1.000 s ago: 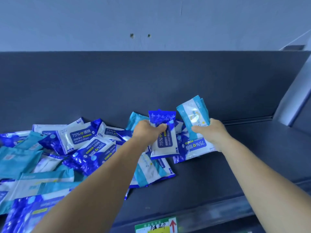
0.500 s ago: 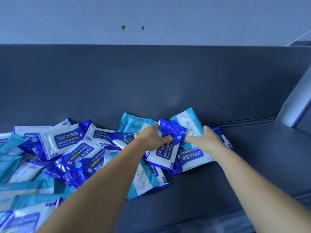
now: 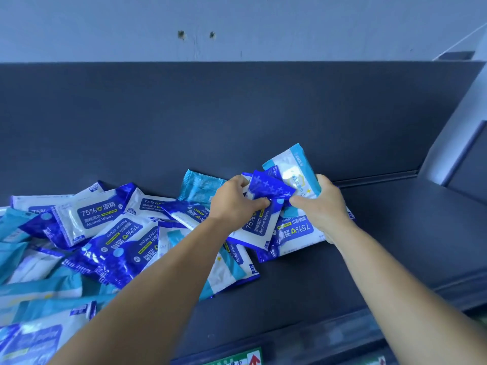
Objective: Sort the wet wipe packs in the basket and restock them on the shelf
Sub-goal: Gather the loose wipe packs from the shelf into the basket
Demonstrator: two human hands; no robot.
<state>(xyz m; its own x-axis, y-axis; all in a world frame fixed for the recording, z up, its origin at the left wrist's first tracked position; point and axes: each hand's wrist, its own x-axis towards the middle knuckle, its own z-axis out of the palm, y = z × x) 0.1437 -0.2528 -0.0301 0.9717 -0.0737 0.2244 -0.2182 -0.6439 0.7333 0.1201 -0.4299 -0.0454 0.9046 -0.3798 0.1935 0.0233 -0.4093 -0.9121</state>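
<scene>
A dark grey shelf [image 3: 382,233] runs across the view, with a dark back panel [image 3: 237,114] behind it and a pale blue-grey wall [image 3: 263,22] above, marked by two small holes at 12 o'clock. A grey upright [image 3: 453,133] closes the shelf at 3 o'clock.

Wet wipe packs [image 3: 100,233] lie heaped on the shelf from 9 o'clock to the centre: dark blue-and-white ones printed "75% Alcohol Wipes" mixed with light teal-and-white ones, overlapping at all angles.

At the centre, the left hand [image 3: 234,204] grips a dark blue pack [image 3: 266,206], fingers curled round its top. The right hand [image 3: 321,204] grips a teal pack [image 3: 292,169] that stands tilted, its thumb touching the dark blue pack.

From 3 to 5 o'clock the shelf floor is bare. The front lip [image 3: 303,335] carries a green label [image 3: 237,358] at 6 o'clock.
</scene>
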